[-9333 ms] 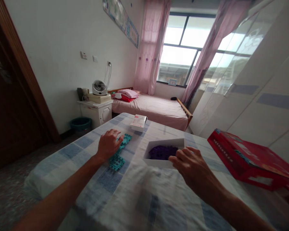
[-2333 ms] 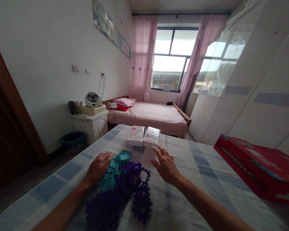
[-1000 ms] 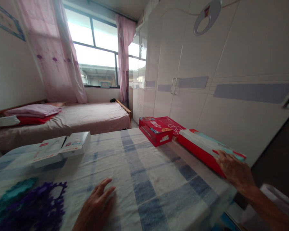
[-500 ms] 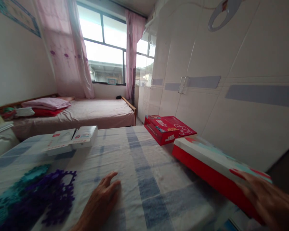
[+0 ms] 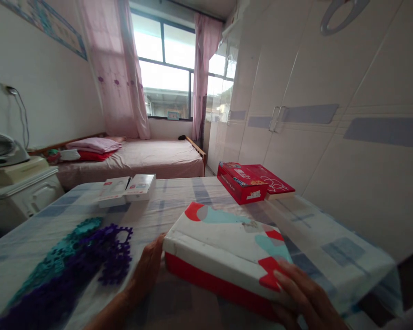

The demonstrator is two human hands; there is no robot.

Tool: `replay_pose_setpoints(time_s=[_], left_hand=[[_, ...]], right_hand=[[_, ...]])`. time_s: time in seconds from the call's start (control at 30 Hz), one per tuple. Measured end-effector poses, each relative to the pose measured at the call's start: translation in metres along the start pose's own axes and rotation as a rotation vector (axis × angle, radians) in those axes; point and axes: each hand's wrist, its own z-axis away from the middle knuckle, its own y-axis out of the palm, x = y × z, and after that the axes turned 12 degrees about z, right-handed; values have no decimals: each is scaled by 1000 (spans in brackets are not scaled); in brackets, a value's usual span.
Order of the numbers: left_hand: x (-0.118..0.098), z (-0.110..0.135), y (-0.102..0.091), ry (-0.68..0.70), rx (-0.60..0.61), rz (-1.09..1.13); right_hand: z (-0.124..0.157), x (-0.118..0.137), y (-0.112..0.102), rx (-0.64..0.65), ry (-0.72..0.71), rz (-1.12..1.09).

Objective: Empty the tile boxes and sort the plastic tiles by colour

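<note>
In the head view, a white-topped box with red sides [image 5: 227,250] lies low in the centre of the frame on the blue-checked tablecloth [image 5: 333,256], with the right hand [image 5: 306,298] grasping its near right corner, fingers spread over the lid. The left hand [image 5: 149,268] presses flat and unclenched against the box's left end. Purple puzzle pieces [image 5: 89,263] and teal ones [image 5: 67,250] lie at lower left, two small white boxes [image 5: 127,189] sit further up, and a red box [image 5: 242,182] stands right of centre.

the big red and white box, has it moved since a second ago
Yes. The red and white box has come in from the table edge beside the two small red boxes to the middle, between the left hand and right hand.
</note>
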Motion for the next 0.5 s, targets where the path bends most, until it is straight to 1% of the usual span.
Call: replay_pose_setpoints(time_s=[0.03, 0.07, 0.1, 0.13, 0.17, 0.2, 0.23, 0.3, 0.4, 0.5], left_hand=[[-2, -2, -2, -90, 15, 91], [-4, -4, -3, -174, 38, 183], [-6, -6, -3, -228, 53, 258], [-8, -7, -3, -254, 46, 299], [-9, -7, -2, -269, 36, 320], [-10, -6, -1, -284, 19, 328], [-10, -5, -1, -295, -7, 328], [-7, -1, 0, -284, -68, 316], [-3, 3, -1, -157, -99, 267], [-1, 5, -4, -26, -87, 158]], right_hand=[[-2, 2, 6, 13, 117, 0], [-4, 4, 11, 48, 245, -6], [-4, 6, 16, 101, 356, -17], [-5, 7, 20, 149, 432, -30], [-5, 8, 22, 183, 463, -42], [-6, 9, 24, 202, 448, -51], [-7, 9, 26, 201, 399, -54], [-9, 9, 29, 148, 260, -33], [-13, 9, 34, 58, 96, 47], [-16, 10, 36, 38, 37, 122]])
